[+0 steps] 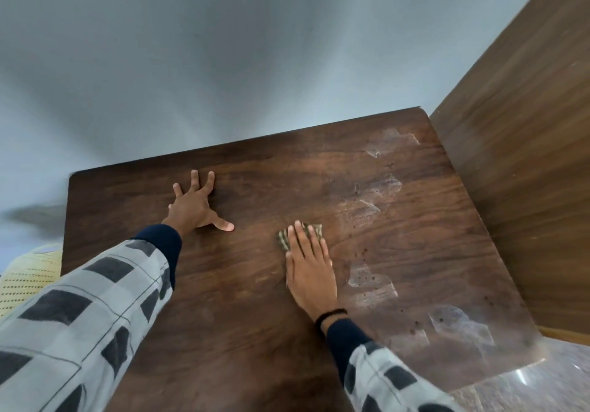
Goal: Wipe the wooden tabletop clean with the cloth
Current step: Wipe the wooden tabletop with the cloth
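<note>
The dark wooden tabletop (255, 168) fills the middle of the head view. My right hand (311, 271) lies flat, palm down, on a small striped brownish cloth (284, 239), pressing it against the wood near the table's centre. Only the cloth's far edge shows past my fingertips. My left hand (194, 207) rests on the tabletop to the left, fingers spread wide, holding nothing. Pale patches of tape residue (373, 284) and small dark specks mark the right side of the tabletop.
A grey wall (223, 44) stands behind the table. A tall wooden panel (517, 172) rises along the table's right edge. A yellow perforated object (28, 277) sits low at the left. Shiny stone floor (526, 383) shows at bottom right.
</note>
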